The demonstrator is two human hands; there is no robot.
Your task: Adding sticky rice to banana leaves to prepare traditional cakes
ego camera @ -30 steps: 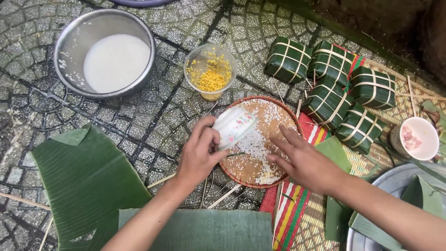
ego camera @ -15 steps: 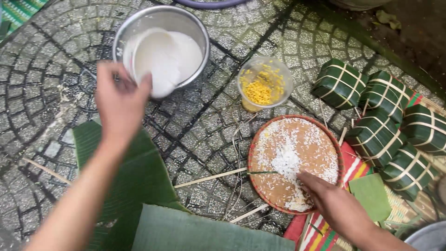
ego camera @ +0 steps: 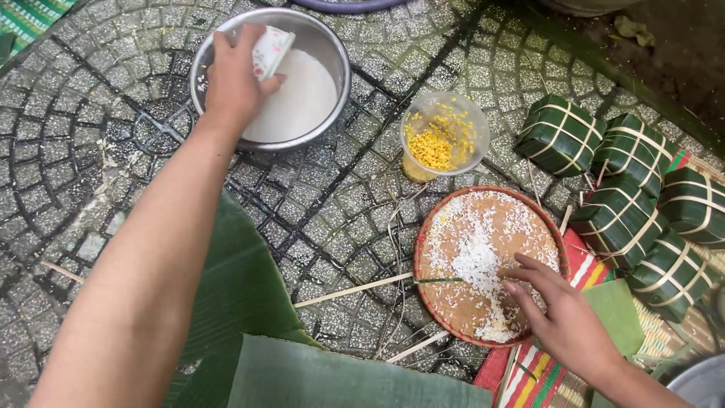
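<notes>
My left hand [ego camera: 236, 83] grips a small white patterned cup [ego camera: 272, 50], tilted down into the white rice [ego camera: 298, 98] inside a round steel bowl [ego camera: 325, 45]. My right hand [ego camera: 555, 313] rests with spread fingers on the near right part of a round woven tray [ego camera: 442, 253], touching the loose white rice [ego camera: 477, 261] scattered on it. A clear plastic cup of yellow beans [ego camera: 443, 136] stands between the steel bowl and the tray.
Several square leaf-wrapped cakes [ego camera: 619, 177] tied with pale string lie at the right. Green banana leaves [ego camera: 249, 302] lie near me on the cobbled ground. Thin bamboo strips [ego camera: 351, 291] lie beside the tray. A striped mat [ego camera: 529, 378] lies under the tray's edge.
My left hand carried the small cup from the woven tray over to the steel bowl and now dips it into the rice. My right hand has stayed on the tray, spreading the grains.
</notes>
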